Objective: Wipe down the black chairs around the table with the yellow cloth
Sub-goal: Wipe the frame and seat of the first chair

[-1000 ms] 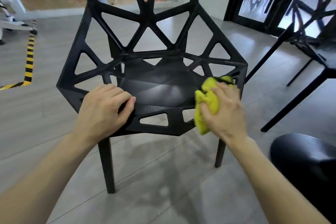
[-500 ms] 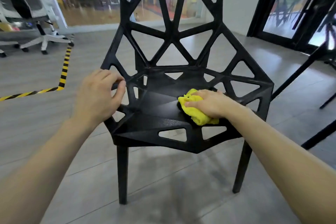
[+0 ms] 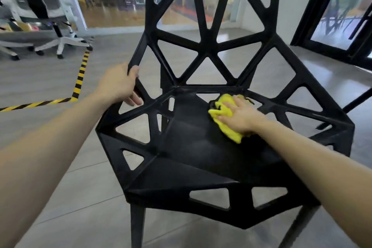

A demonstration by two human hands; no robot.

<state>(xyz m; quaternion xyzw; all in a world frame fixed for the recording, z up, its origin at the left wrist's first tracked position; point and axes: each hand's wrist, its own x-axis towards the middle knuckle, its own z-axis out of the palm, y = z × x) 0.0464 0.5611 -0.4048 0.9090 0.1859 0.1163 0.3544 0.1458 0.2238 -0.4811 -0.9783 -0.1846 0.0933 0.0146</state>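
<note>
On seat, yellow cloth moved rearward; left hand now grips armrest.

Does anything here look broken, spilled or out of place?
Nothing stands out. The black chair stands upright and looks intact; its triangular holes are its design. The yellow cloth lies bunched on the seat under the right hand.

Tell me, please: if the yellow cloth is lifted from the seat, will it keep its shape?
Probably not. The cloth lies bunched and wrinkled under the right hand, so it looks soft and would likely droop. It also seems light.
</note>
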